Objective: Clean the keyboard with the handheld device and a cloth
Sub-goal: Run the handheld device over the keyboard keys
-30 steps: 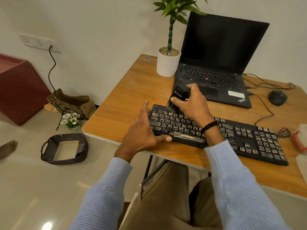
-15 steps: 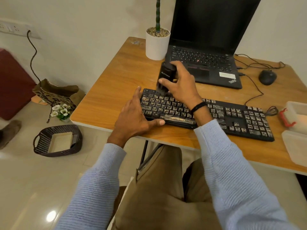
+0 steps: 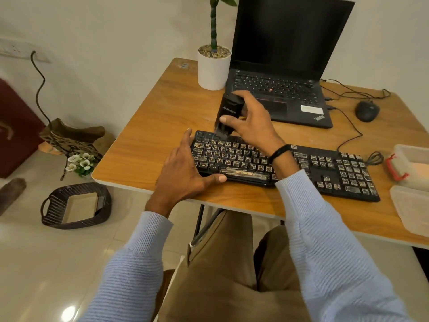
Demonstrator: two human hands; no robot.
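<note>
The right hand [image 3: 250,126] gripped the handheld device [image 3: 228,110], a black block, with the thumb across its front face and the fingers curled round its far side. The device stood nearly upright over the keyboard's [image 3: 325,168] far left corner, its bristled lower end down on the top row of keys. The right wrist, with a dark band on it, crossed above the middle of the keyboard.

The left hand [image 3: 183,173] lay open at the keyboard's left end, fingers straight along that short side and the thumb stretched out against the front edge, below the space bar. It held nothing.

The keyboard lay on the wooden surface [image 3: 151,140], slanted, its right end nearer the front rim than its left. Only a narrow strip of wood showed between the keyboard's front edge and that rim. Left of the keyboard the wood ran bare to the surface's left edge. Behind the keyboard sat an open laptop [image 3: 278,89], just beyond the device, with a white plant pot [image 3: 213,68] behind and to the left. A mouse [image 3: 367,110] lay behind the keyboard's right half, well apart from it. Near the keyboard's right end stood two pale plastic containers [image 3: 415,166], with a coiled cable [image 3: 375,158] between it and them.
</note>
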